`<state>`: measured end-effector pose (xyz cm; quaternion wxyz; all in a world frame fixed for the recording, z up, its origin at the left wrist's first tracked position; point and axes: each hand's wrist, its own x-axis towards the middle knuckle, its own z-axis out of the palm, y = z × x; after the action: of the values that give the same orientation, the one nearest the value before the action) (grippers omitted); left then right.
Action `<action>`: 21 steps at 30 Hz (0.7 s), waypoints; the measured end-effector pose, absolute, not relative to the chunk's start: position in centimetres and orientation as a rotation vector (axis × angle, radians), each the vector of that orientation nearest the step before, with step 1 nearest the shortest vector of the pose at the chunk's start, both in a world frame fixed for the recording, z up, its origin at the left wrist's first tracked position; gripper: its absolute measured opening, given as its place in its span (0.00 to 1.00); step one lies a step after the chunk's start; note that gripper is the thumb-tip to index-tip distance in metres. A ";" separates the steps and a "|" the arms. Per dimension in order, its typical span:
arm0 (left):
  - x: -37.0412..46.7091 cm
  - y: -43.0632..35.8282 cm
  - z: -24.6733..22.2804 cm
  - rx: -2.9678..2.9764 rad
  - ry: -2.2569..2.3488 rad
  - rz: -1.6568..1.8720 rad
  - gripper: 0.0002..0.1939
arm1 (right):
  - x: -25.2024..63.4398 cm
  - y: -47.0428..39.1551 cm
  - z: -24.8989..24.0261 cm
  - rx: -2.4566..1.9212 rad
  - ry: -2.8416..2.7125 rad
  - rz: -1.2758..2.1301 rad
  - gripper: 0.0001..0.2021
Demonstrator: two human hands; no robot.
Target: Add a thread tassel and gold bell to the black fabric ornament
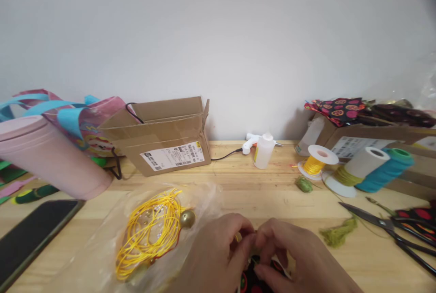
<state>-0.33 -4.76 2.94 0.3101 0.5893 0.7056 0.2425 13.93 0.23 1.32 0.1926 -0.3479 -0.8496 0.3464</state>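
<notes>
My left hand point(218, 253) and my right hand point(295, 250) meet at the front edge of the view, fingers bent in a pinch. Between and below them is a black fabric piece point(251, 280) with red and green print, gripped by both. A thin pale strand seems to run near the fingertips; the fingers hide the exact hold. Just left of my left hand, a clear plastic bag point(98, 243) holds a bundle of yellow cord point(151, 234) and a brass-coloured round bell point(187, 219). Right of my right hand lies an olive-green tassel point(339, 233).
Black scissors point(384, 224) lie open at the right. Behind them stand thread spools point(318, 159), a blue thread cone point(386, 170) and a box point(354, 141) with fabric. A white bottle point(263, 152), glue gun point(250, 143), cardboard box point(170, 143), pink tumbler point(57, 161) and phone point(37, 234) stand around.
</notes>
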 end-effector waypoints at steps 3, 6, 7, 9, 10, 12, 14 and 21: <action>-0.3 -4.8 2.9 1.581 1.856 0.651 0.08 | 13.8 0.3 1.2 -0.972 -2.395 0.970 0.15; -0.3 -4.8 2.7 1.587 1.847 0.664 0.08 | 13.8 0.3 1.2 -0.981 -2.406 1.003 0.14; -0.3 -4.9 2.7 1.588 1.848 0.668 0.08 | 13.8 0.3 1.2 -0.983 -2.412 1.014 0.14; -0.3 -4.9 2.6 1.591 1.858 0.674 0.08 | 13.8 0.3 1.2 -0.989 -2.417 1.023 0.14; -0.3 -4.9 2.6 1.595 1.861 0.675 0.08 | 13.7 0.3 1.2 -0.995 -2.418 1.024 0.14; -0.4 -4.9 2.6 1.605 1.859 0.678 0.08 | 13.7 0.2 1.1 -1.009 -2.415 1.029 0.14; -0.4 -4.9 2.6 1.609 1.847 0.684 0.08 | 13.6 0.2 1.1 -1.027 -2.409 1.041 0.14; -0.4 -4.8 2.6 1.612 1.832 0.692 0.08 | 13.4 0.2 1.3 -1.062 -2.342 1.100 0.13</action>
<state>-0.39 -4.80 2.62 0.2979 0.6068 0.6893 0.2604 13.42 0.21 1.25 0.1712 -0.3742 -0.8249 0.3876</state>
